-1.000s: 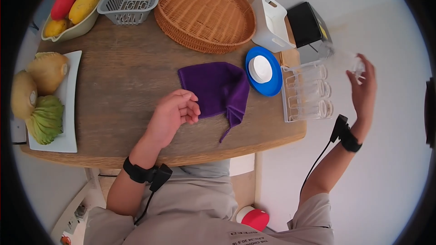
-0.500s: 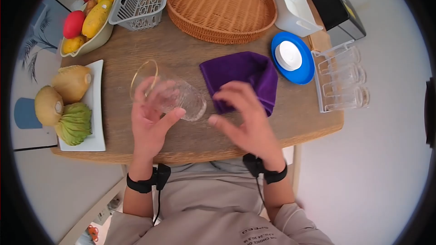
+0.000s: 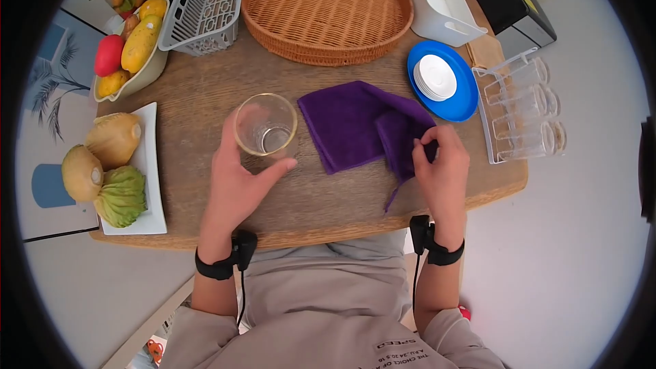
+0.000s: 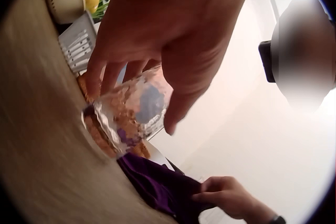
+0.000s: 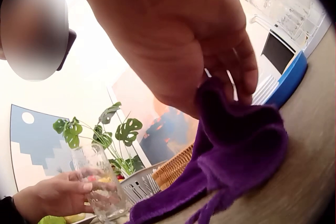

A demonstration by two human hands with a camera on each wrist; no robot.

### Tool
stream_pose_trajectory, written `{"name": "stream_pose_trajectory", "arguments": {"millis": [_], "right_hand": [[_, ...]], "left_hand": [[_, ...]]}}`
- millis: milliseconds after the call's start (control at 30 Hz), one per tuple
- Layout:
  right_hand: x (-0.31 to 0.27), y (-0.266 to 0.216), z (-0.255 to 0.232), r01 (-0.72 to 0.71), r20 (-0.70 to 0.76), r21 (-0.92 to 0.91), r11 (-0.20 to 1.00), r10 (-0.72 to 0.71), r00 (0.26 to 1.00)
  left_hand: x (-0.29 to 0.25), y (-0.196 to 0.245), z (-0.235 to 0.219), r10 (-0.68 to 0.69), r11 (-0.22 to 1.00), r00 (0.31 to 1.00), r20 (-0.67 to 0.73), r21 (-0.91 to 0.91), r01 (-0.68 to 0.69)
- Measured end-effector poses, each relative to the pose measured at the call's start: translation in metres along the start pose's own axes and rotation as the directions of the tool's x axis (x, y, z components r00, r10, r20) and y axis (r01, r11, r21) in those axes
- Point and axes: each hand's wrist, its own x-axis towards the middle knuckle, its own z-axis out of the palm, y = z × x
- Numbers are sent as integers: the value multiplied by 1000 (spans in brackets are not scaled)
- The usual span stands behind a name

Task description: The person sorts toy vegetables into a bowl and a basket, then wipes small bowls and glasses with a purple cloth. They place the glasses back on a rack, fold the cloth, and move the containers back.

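Observation:
My left hand (image 3: 236, 184) curls round a clear drinking glass (image 3: 273, 140) with a gold rim, its mouth facing up toward the head camera. In the left wrist view, the bumpy-sided glass (image 4: 134, 111) has its base close over the tabletop, with the fingers on one side and the thumb on the other. On the right, my right hand (image 3: 444, 174) pinches one corner of a purple cloth (image 3: 345, 130). That corner is lifted in the right wrist view, where the cloth (image 5: 236, 155) hangs in folds from the fingers; the rest is spread on the wooden table (image 3: 205, 212).
Right of the cloth lie a blue plate (image 3: 466, 99) bearing small white dishes (image 3: 436, 76) and a rack of glasses (image 3: 529, 106). A wicker tray (image 3: 328, 7), grey basket (image 3: 205, 17) and white bin (image 3: 444, 7) line the back. Fruit fills a bowl (image 3: 147, 72) and platter (image 3: 156, 184) at left.
The right hand has come from the glass rack, past the left hand, to the cloth and has lifted its corner. The left hand has taken the glass and turned it upright.

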Motion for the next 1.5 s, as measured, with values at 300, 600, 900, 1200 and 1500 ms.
{"name": "stream_pose_trajectory", "arguments": {"millis": [300,600,900,1200,1500], "right_hand": [[-37,-55,-63,-3,232,892,453,-452,861],[-32,-54,-78,-56,135,989,140,-652,746],[38,-63,-88,594,-385,627,504,-462,799],[24,-54,-7,261,56,570,779,-354,934],[-23,-75,52,-170,377,724,669,-177,909]], "left_hand": [[-29,78,-8,552,833,796,246,-141,-534],[-40,37,-36,322,944,433,842,-321,-78],[-11,61,-110,593,780,755,-279,-30,-625],[-4,26,-64,170,985,961,-219,57,-161],[-17,2,-21,-245,855,969,-38,-480,197]]}}
